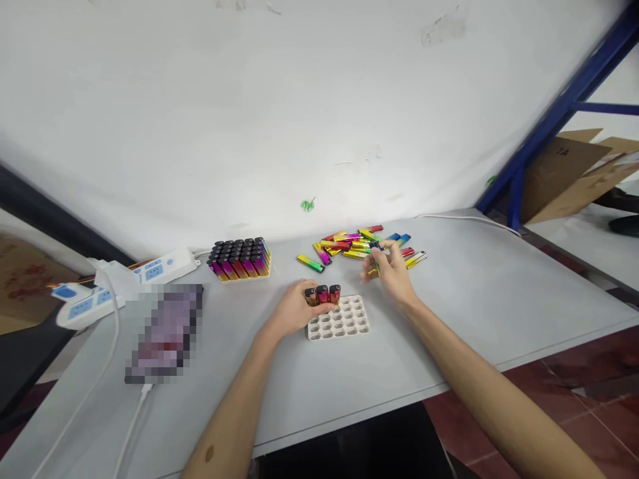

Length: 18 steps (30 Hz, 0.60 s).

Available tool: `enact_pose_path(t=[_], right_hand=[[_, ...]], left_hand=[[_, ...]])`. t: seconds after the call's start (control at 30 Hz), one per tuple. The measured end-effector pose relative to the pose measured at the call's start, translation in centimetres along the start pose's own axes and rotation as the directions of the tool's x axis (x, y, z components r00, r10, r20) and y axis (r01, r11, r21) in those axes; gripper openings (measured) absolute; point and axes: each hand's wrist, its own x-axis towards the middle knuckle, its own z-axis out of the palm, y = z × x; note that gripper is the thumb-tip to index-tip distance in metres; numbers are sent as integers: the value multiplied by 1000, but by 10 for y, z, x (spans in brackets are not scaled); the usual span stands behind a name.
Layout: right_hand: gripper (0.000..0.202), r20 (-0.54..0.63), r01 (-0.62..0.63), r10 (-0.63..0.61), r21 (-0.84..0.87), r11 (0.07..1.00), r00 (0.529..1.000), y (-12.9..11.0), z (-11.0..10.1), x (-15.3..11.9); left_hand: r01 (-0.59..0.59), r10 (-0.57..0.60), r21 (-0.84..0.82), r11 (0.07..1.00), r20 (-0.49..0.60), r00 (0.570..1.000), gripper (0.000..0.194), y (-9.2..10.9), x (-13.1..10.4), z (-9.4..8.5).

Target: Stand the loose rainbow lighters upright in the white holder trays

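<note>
Three shiny lighters (pixel 322 293) with black tops stand upright side by side at the back left of a pale tray (pixel 353 324) full of small holes. My left hand (pixel 295 307) is closed around them from the left, thumb across their front. My right hand (pixel 392 269) is at the near edge of the lighter pile, its fingers closed on a lighter (pixel 375 247) with a dark top; the lower fingers are blurred. Behind it lies a loose pile of metallic, many-coloured lighters (pixel 344 244). One green-yellow lighter (pixel 310 263) lies apart at the pile's left.
A filled tray of upright lighters (pixel 240 261) stands at the back left by the wall. Left of it are a white power strip (pixel 154 266) with cables and a pixelated phone-like device (pixel 167 332). Cardboard boxes (pixel 564 173) and a blue metal frame (pixel 529 143) stand at right.
</note>
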Motion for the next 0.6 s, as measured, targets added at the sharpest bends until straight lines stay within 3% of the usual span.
enact_pose_path(t=[0.1,0.27,0.6], right_hand=[[33,23,-125,123,132,983,992,-4,3,-2],[54,59,-296,290,209,932,955,-2,0,1],[52,82,-330,320,269,905,944,-3,3,-2]], left_hand=[[-13,13,7,1000,-5,1000,42,-2,0,1],[-28,28,-16,999,-4,1000,43,-3,1,2],[-21,21,-1,1000,0,1000,44,-4,2,3]])
